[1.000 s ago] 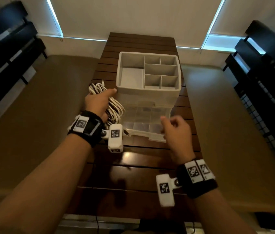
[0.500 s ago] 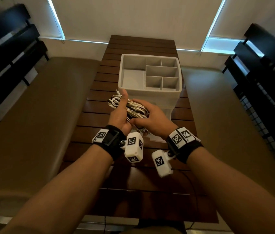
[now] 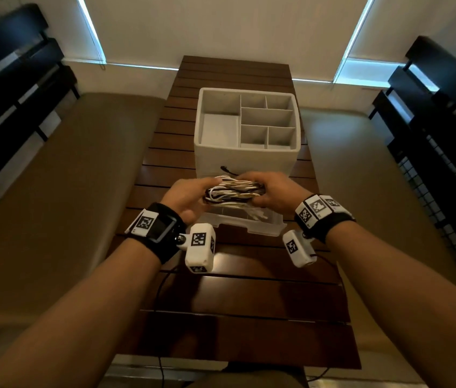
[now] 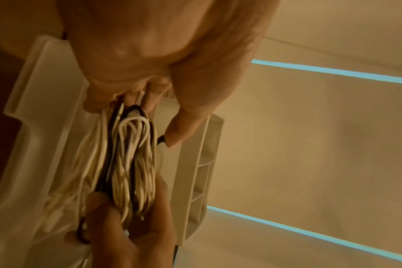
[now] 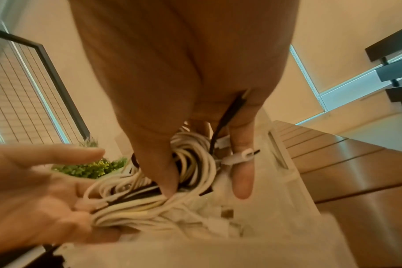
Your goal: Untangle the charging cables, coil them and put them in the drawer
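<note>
- Left hand (image 3: 186, 196) grips the left end of the cable bundle (image 3: 234, 191), fingers curled round the loops; the left wrist view shows the thumb lying along the bundle's far side.
- Right hand (image 3: 270, 193) grips the right end of the same bundle, thumb on the near side and fingers wrapped over the top; in the right wrist view one finger sticks out past a white plug.
- Cable bundle: white and dark cables coiled together, held level between both hands, clear of the table (image 3: 249, 298).
- Bundle hangs just above the clear drawer (image 3: 249, 222), which is pulled out toward the person; some white cable ends dangle into it.
- Drawer belongs to the white organizer (image 3: 245, 161), just beyond the hands, mid-table; its top tray has divided compartments.
- Table runs away to the far edge, by the wall with blinds (image 3: 221, 26).
</note>
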The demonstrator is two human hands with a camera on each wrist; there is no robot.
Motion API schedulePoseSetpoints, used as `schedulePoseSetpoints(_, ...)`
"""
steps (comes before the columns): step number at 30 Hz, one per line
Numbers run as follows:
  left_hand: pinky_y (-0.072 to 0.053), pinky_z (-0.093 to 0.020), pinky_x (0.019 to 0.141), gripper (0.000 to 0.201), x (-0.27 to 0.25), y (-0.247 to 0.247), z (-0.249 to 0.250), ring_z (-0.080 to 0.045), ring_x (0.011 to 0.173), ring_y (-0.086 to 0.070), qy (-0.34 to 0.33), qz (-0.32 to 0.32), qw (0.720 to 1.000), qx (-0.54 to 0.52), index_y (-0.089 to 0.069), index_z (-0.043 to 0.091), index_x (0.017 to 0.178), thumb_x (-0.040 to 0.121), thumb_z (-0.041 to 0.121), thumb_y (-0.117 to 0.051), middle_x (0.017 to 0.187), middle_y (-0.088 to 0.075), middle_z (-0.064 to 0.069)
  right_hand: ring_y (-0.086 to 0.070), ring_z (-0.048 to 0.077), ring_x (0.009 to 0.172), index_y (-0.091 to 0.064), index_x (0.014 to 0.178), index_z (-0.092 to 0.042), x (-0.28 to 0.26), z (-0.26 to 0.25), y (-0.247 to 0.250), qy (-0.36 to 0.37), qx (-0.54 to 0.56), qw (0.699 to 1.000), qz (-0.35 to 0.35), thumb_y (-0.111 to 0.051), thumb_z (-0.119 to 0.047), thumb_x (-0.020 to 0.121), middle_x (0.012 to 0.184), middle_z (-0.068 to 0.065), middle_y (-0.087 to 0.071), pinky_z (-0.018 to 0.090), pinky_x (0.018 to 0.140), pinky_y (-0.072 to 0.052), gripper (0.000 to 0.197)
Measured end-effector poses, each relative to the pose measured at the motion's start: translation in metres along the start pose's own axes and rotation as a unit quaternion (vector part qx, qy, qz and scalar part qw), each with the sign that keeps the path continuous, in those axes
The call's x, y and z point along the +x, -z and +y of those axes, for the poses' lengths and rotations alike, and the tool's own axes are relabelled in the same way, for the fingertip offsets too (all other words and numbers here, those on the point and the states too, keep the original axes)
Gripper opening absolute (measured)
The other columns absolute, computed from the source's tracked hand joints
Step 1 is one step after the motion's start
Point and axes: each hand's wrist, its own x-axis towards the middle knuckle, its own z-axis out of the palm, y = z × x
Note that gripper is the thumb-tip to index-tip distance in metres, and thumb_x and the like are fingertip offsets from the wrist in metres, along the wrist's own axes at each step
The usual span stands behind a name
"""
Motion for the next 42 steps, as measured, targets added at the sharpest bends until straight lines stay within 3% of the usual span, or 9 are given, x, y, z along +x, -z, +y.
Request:
schedulePoseSetpoints(10, -0.051, -0.024, 0.074, 0.012, -0.012, 0.007, 0.01, -0.015, 0.088, -0.067, -0.066, -0.019, 0.968, 0.243, -0.067, 0.01, 0.106, 0.097, 0.002, -0.069, 0.105, -0.069, -0.009, -0.054, 0.028, 0.123, -0.048, 0.15, -0.028, -0.001, 0.005, -0.017, -0.058, -0.127, 0.989, 0.043, -0.081, -0.05, 0.083, 0.135, 0.008, -0.054, 0.047, 0.099, -0.052, 0.077)
schedulePoseSetpoints(15, -0.048, -0.011, 0.08, 0.039, -0.016, -0.004, 0.017, -0.012, 0.115, -0.066, -0.177, -0.02, 0.899, 0.4, -0.068, 0.012, 0.134, 0.096, 0.011, -0.074, 0.124, -0.071, 0.0, -0.058, 0.028, 0.1, -0.064, 0.133, -0.021, -0.01, -0.008, -0.024, 0.041, -0.178, 0.97, 0.16, -0.074, -0.024, 0.092, 0.115, 0.008, -0.053, 0.038, 0.073, -0.052, 0.042)
schedulePoseSetpoints(20, -0.053, -0.036, 0.105, 0.045, 0.006, -0.027, 0.014, -0.019, 0.121, -0.064, -0.153, -0.068, 0.757, 0.632, -0.068, 0.021, 0.137, 0.093, 0.017, -0.076, 0.133, -0.069, -0.001, -0.065, 0.036, 0.093, -0.074, 0.125, -0.017, 0.0, -0.011, -0.029, 0.024, -0.204, 0.969, 0.14, -0.059, -0.012, 0.1, 0.113, 0.015, -0.065, 0.034, 0.07, -0.041, 0.03)
schedulePoseSetpoints(24, -0.05, -0.03, 0.097, 0.045, 0.017, -0.026, 0.025, -0.025, 0.121, -0.062, -0.107, -0.115, 0.667, 0.728, -0.064, 0.018, 0.142, 0.098, 0.02, -0.069, 0.137, -0.067, -0.007, -0.068, 0.04, 0.088, -0.078, 0.108, -0.014, 0.005, -0.009, -0.031, -0.018, -0.257, 0.958, 0.127, -0.059, -0.008, 0.096, 0.1, 0.016, -0.071, 0.043, 0.07, -0.051, 0.024)
schedulePoseSetpoints(27, -0.043, -0.026, 0.101, 0.054, 0.022, -0.025, 0.035, -0.023, 0.131, -0.057, -0.071, -0.142, 0.665, 0.729, -0.053, 0.017, 0.152, 0.101, 0.023, -0.067, 0.148, -0.059, -0.005, -0.067, 0.041, 0.08, -0.075, 0.092, -0.009, 0.008, -0.01, -0.024, -0.063, -0.235, 0.964, 0.106, -0.057, -0.005, 0.094, 0.083, 0.019, -0.07, 0.042, 0.066, -0.052, 0.018)
schedulePoseSetpoints(31, -0.04, -0.028, 0.108, 0.059, 0.028, -0.023, 0.036, -0.022, 0.134, -0.055, -0.061, -0.164, 0.679, 0.713, -0.048, 0.018, 0.156, 0.101, 0.024, -0.068, 0.151, -0.057, -0.003, -0.067, 0.033, 0.083, -0.076, 0.106, -0.015, 0.006, -0.008, -0.018, -0.049, -0.187, 0.963, 0.186, -0.061, -0.014, 0.096, 0.094, 0.011, -0.07, 0.035, 0.066, -0.048, 0.018)
schedulePoseSetpoints(34, -0.044, -0.027, 0.101, 0.045, 0.03, -0.016, 0.036, -0.019, 0.124, -0.062, -0.092, -0.136, 0.73, 0.663, -0.063, 0.017, 0.143, 0.098, 0.019, -0.072, 0.13, -0.066, 0.001, -0.064, 0.02, 0.092, -0.067, 0.122, -0.017, -0.005, -0.005, -0.02, 0.001, -0.096, 0.947, 0.306, -0.065, -0.015, 0.096, 0.119, 0.003, -0.059, 0.033, 0.076, -0.055, 0.026)
schedulePoseSetpoints(37, -0.054, -0.027, 0.093, 0.026, 0.028, -0.009, 0.035, -0.012, 0.101, -0.069, -0.219, -0.05, 0.754, 0.618, -0.072, 0.017, 0.121, 0.095, 0.012, -0.073, 0.108, -0.073, 0.005, -0.063, 0.021, 0.097, -0.06, 0.138, -0.021, -0.008, 0.004, -0.024, 0.042, -0.094, 0.958, 0.267, -0.068, -0.013, 0.093, 0.126, 0.004, -0.055, 0.034, 0.078, -0.056, 0.046)
schedulePoseSetpoints(42, -0.056, -0.032, 0.096, 0.046, 0.02, -0.016, 0.029, -0.014, 0.105, -0.07, -0.308, -0.107, 0.7, 0.636, -0.065, 0.021, 0.139, 0.094, 0.017, -0.077, 0.124, -0.072, 0.0, -0.062, 0.03, 0.089, -0.072, 0.118, -0.012, 0.002, 0.014, -0.033, 0.071, -0.138, 0.96, 0.232, -0.064, -0.015, 0.096, 0.105, 0.009, -0.06, 0.038, 0.065, -0.049, 0.023)
